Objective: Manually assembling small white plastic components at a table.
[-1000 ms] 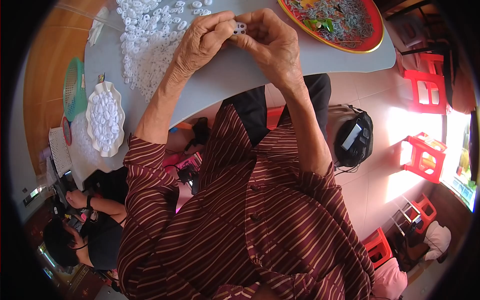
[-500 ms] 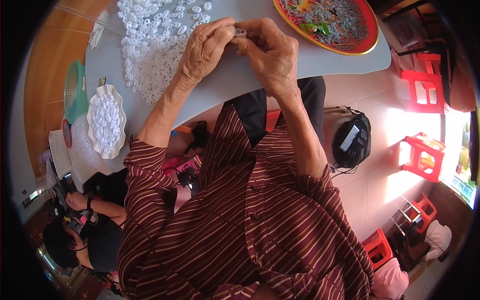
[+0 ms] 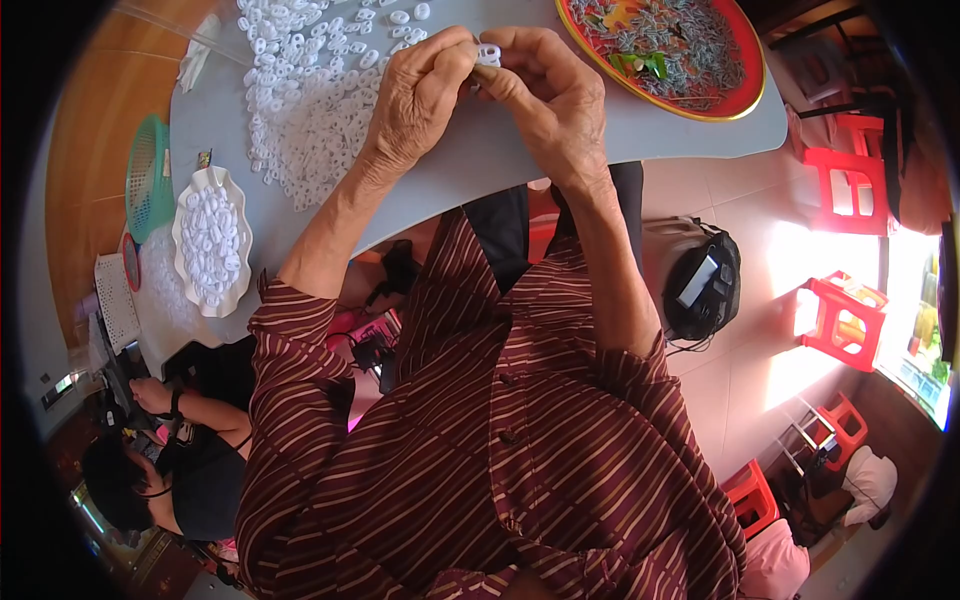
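Note:
Both hands meet above the near part of the table. Between their fingertips is a small white oval plastic piece with an opening in it. My left hand is closed, thumb and fingers pinched at the piece's left side. My right hand pinches it from the other side, thumb below. Whether a smaller part is also between the fingers is hidden. Left of my left hand spreads a heap of similar white plastic pieces. A red round tray with a gold rim, to the right, holds many small grey metal parts.
A white wavy-edged dish full of white pieces stands on the grey table at left, near a green basket. Another person sits at lower left. Red stools and a black bag are on the floor at right.
The white piece now shows more above my fingertips. My right hand has shifted slightly right, its index finger lifted a little. The view has tilted slightly.

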Available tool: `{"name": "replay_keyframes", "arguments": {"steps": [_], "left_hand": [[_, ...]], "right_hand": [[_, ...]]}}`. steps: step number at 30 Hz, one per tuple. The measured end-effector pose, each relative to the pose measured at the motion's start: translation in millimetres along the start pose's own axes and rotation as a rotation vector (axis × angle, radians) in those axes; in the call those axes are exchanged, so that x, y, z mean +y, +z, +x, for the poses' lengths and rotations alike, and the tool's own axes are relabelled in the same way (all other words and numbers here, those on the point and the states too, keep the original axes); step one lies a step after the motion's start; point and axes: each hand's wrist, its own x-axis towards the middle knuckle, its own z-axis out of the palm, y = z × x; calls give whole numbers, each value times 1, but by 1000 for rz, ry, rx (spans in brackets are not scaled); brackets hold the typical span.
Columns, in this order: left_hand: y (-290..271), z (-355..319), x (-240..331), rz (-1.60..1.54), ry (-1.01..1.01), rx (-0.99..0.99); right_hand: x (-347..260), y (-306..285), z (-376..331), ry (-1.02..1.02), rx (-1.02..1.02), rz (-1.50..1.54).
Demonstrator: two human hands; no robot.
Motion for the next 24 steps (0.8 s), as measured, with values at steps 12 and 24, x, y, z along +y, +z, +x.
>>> {"name": "replay_keyframes", "arguments": {"steps": [12, 24], "left_hand": [[0, 1, 5, 48, -78, 52], [-5, 4, -4, 30, -26, -35]], "right_hand": [[1, -6, 2, 41, -17, 0], [1, -7, 2, 48, -26, 9]]}}
